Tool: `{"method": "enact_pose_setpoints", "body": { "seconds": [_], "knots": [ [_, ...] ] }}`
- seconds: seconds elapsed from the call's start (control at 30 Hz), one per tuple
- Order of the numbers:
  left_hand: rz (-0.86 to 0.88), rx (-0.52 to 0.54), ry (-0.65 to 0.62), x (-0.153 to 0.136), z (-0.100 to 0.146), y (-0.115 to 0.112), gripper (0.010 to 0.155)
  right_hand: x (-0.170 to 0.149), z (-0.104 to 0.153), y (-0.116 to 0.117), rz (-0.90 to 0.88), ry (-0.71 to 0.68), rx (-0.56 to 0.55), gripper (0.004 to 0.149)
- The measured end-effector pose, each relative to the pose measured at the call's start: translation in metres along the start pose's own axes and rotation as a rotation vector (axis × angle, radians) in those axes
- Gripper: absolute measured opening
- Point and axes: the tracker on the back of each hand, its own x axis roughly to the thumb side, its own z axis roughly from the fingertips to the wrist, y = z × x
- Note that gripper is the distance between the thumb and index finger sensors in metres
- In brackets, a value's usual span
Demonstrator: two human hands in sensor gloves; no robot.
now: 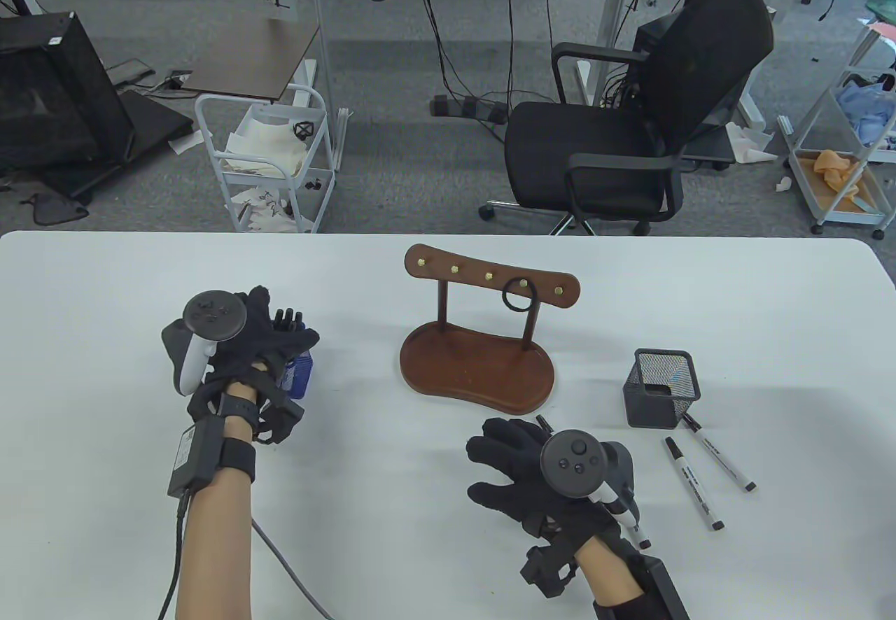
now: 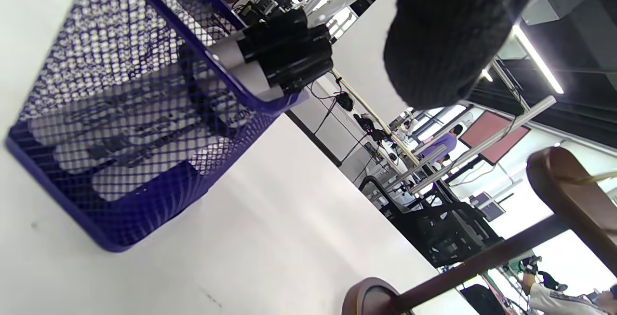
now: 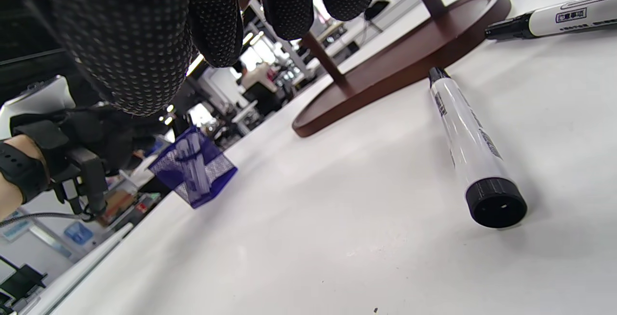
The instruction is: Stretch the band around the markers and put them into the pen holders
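A blue mesh pen holder stands at the left with several white markers in it, a dark band round them and their black caps sticking out. My left hand hovers over it with loosely curled fingers, and one gloved fingertip hangs clear of the caps. My right hand is spread flat low over the table, above a loose marker. Two more markers lie to its right, by the black mesh pen holder. A black band hangs on a peg of the wooden stand.
The wooden stand's base lies just beyond my right fingers. The table's far edge runs behind the stand, with an office chair and a small cart past it.
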Motion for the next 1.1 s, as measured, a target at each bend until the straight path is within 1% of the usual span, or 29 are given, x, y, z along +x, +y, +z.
{"method": "enact_pose_setpoints", "body": {
  "seconds": [0.13, 0.33, 0.47, 0.57, 0.63, 0.7, 0.87, 1.03, 1.1],
  "knots": [
    [-0.056, -0.011, -0.084, 0.017, 0.016, -0.004, 0.103, 0.000, 0.000, 0.001, 0.001, 0.002, 0.004, 0.062],
    [-0.134, -0.036, -0.176, 0.041, 0.039, -0.013, 0.100, 0.001, 0.000, 0.001, 0.005, 0.004, 0.011, 0.062],
    [-0.171, -0.055, -0.237, 0.057, 0.052, -0.024, 0.099, 0.001, 0.000, 0.002, 0.008, 0.005, 0.013, 0.062],
    [-0.181, -0.065, -0.276, 0.070, 0.059, -0.034, 0.094, 0.001, 0.000, 0.002, 0.007, 0.008, 0.011, 0.062],
    [-0.190, -0.104, -0.286, 0.077, 0.061, -0.040, 0.092, 0.000, 0.000, 0.001, 0.010, 0.018, 0.003, 0.060],
    [-0.181, -0.116, -0.311, 0.085, 0.062, -0.046, 0.089, -0.001, 0.000, 0.000, 0.008, 0.035, -0.007, 0.060],
    [-0.151, -0.183, -0.360, 0.105, 0.063, -0.068, 0.087, -0.006, -0.001, -0.004, -0.017, 0.065, -0.026, 0.060],
    [-0.036, -0.234, -0.382, 0.120, 0.058, -0.094, 0.083, -0.007, -0.001, -0.005, -0.025, 0.077, -0.035, 0.060],
    [0.009, -0.239, -0.381, 0.127, 0.053, -0.105, 0.080, -0.007, -0.001, -0.007, -0.027, 0.080, -0.042, 0.060]
  ]
}}
